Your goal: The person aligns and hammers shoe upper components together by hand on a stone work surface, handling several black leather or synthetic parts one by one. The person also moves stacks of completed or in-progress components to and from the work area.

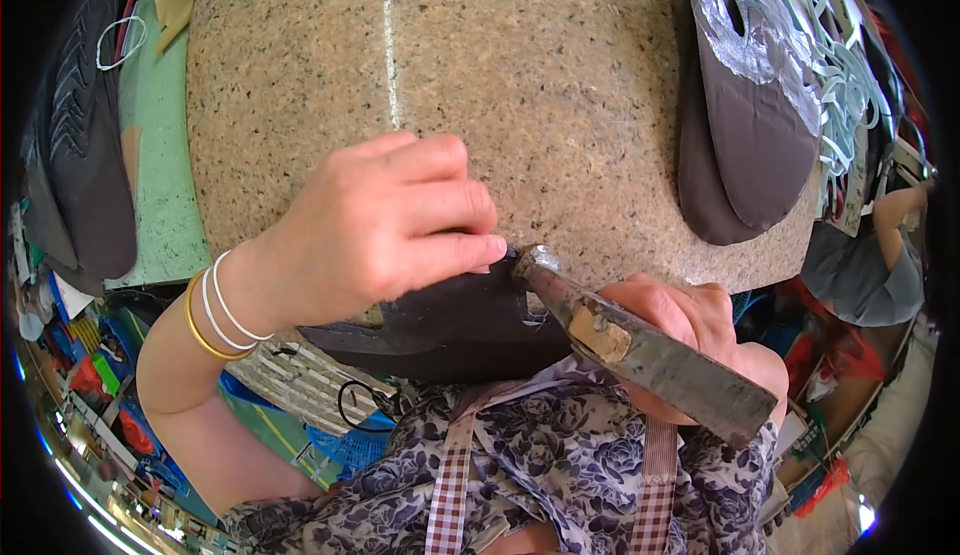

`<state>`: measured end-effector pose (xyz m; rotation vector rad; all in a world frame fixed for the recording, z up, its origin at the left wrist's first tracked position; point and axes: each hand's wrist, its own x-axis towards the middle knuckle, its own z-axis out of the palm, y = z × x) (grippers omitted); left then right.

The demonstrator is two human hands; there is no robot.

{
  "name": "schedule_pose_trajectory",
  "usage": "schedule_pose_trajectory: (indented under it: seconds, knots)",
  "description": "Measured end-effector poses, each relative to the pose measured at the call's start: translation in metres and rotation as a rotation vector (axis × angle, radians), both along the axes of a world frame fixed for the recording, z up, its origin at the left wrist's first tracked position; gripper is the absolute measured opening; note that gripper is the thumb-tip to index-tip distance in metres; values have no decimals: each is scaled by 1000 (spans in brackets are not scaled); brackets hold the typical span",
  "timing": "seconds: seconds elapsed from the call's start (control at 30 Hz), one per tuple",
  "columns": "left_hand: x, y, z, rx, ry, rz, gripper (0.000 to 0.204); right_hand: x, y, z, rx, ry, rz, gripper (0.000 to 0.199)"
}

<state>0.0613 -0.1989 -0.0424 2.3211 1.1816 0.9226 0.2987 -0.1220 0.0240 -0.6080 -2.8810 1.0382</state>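
My right hand (690, 315) grips a hammer (690, 375) with a long, worn steel head and the end of its wooden handle showing in the eye. The narrow tip of the head rests at or just above the edge of a dark, flexible shoe piece (450, 330), near my left fingertips. That piece lies along the near edge of a speckled stone slab (480, 65). Over its upper edge, my left hand (385, 220) is closed, thumb and fingers pinched at the edge. The fingers hide the exact spot they pinch.
Stacked dark brown shoe pieces (765, 155), partly silvery, lie on the slab's right side beside pale cords (845, 95). More dark pieces (90, 155) are at the left near a green board (160, 185). A person (870, 265) is beyond the right edge.
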Motion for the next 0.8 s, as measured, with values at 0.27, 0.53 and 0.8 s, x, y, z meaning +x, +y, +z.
schedule_pose_trajectory:
  seconds: [0.27,0.53,0.8]
  knots:
    - [2,-9,6,12,21,163,26,-9,9,1,4,-24,162,24]
    - [5,-24,7,21,20,288,24,-27,9,8,173,-105,293,20]
    - [10,-37,6,154,111,330,25,-40,9,23,143,-114,244,19]
